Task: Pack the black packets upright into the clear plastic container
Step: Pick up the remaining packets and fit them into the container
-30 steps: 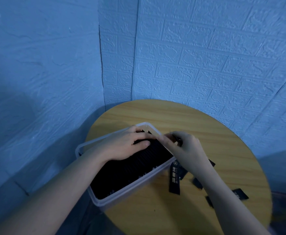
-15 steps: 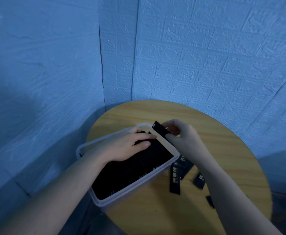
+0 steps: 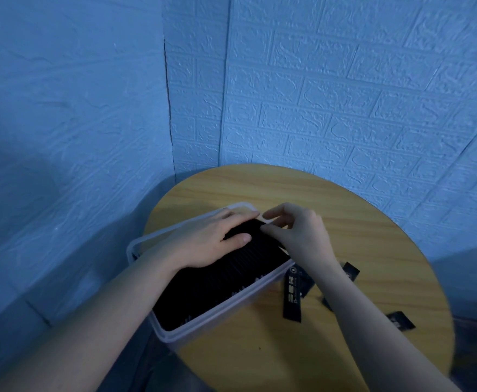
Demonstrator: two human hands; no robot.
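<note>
Compared with half a second ago, my right hand has dropped from above the far corner of the clear plastic container down to the packed row; the black packet it held raised and slanted now sits low at the far end, pinched between thumb and forefinger. My left hand is unchanged: fingers straight, pressing flat on the tops of the upright black packets that fill the container.

Hard to make out: the pinched packet merges with the dark row beside it, so I cannot tell whether it is fully seated. My right forearm covers part of the loose packets on the table.

Surroundings: the container stands at the left edge of the round wooden table, overhanging it slightly. Loose packets lie flat to its right; the nearest, a long printed packet, lies just beside the container wall, with others farther right. Blue brick-patterned wall panels stand behind.
</note>
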